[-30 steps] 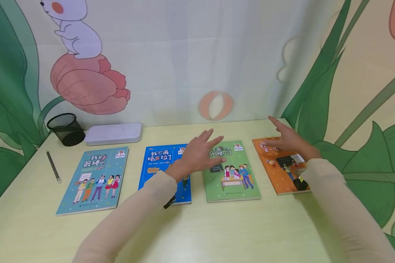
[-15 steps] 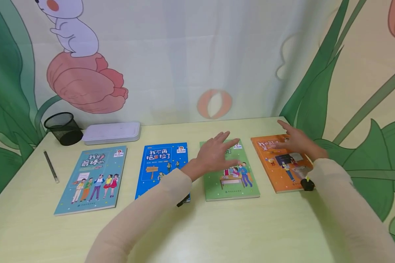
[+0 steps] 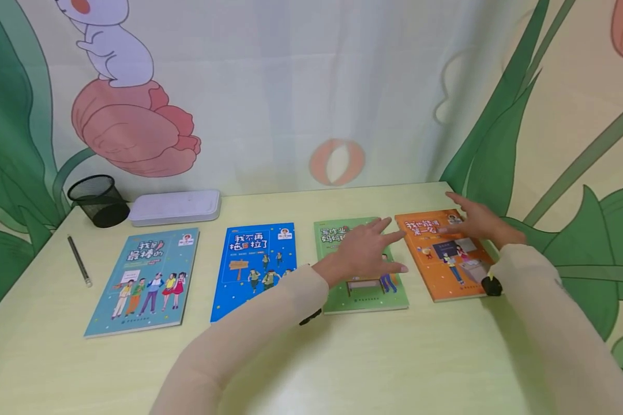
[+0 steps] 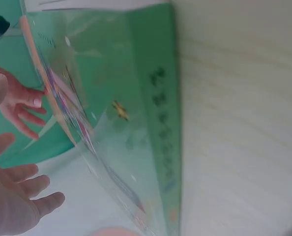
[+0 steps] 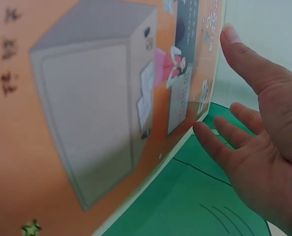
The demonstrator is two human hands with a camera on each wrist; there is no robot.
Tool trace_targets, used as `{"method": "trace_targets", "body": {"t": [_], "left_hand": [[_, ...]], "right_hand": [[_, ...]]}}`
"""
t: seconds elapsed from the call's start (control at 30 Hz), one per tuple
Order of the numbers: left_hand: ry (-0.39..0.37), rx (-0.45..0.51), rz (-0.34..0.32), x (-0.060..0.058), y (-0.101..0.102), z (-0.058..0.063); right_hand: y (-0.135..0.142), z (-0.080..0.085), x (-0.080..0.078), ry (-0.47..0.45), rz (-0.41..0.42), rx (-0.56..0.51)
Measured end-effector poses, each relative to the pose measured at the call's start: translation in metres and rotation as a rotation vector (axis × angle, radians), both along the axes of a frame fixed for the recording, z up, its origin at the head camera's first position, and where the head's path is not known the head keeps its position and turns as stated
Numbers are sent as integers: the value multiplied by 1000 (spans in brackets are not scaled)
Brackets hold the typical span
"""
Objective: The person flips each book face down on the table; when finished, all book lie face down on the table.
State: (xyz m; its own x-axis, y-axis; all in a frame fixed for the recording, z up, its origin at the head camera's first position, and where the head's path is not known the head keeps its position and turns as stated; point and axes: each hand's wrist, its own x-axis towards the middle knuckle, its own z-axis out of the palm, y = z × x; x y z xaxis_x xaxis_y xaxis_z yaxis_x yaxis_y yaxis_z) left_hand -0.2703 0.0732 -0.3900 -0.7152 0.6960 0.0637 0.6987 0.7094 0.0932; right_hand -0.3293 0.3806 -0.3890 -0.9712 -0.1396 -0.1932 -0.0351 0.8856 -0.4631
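My left hand (image 3: 360, 253) hovers over the green book (image 3: 366, 302), fingers spread toward the orange book. In the left wrist view the green book (image 4: 111, 98) fills the middle, with the left hand (image 4: 15, 196) at the left side. My right hand (image 3: 480, 222) is over the upper right part of the orange book (image 3: 428, 268), fingers apart and holding nothing. The right wrist view has the right hand (image 5: 264, 142) beside the orange book's (image 5: 18, 172) edge. Further left lie a blue book (image 3: 228, 294) and a teal book (image 3: 142, 282).
A pencil (image 3: 79, 260) lies left of the teal book. Behind it stand a black mesh pen holder (image 3: 100, 202) and a pale lavender case (image 3: 175, 207). A printed curtain (image 3: 259, 115) hangs along the table's (image 3: 311, 369) back edge.
My left hand has moved right, from beside the blue book to over the green book. My right hand has shifted slightly right over the orange book. The books stay in place.
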Motion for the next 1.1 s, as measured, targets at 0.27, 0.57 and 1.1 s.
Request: {"method": "trace_targets", "body": {"t": [0.27, 0.57, 1.1], "left_hand": [[15, -28, -40, 1, 19, -6], [5, -144, -63, 4, 48, -12], [-82, -217, -84, 14, 73, -19]], "right_hand": [[3, -1, -5, -9, 8, -1], [9, -8, -11, -22, 42, 1], [12, -15, -21, -43, 40, -39]]}}
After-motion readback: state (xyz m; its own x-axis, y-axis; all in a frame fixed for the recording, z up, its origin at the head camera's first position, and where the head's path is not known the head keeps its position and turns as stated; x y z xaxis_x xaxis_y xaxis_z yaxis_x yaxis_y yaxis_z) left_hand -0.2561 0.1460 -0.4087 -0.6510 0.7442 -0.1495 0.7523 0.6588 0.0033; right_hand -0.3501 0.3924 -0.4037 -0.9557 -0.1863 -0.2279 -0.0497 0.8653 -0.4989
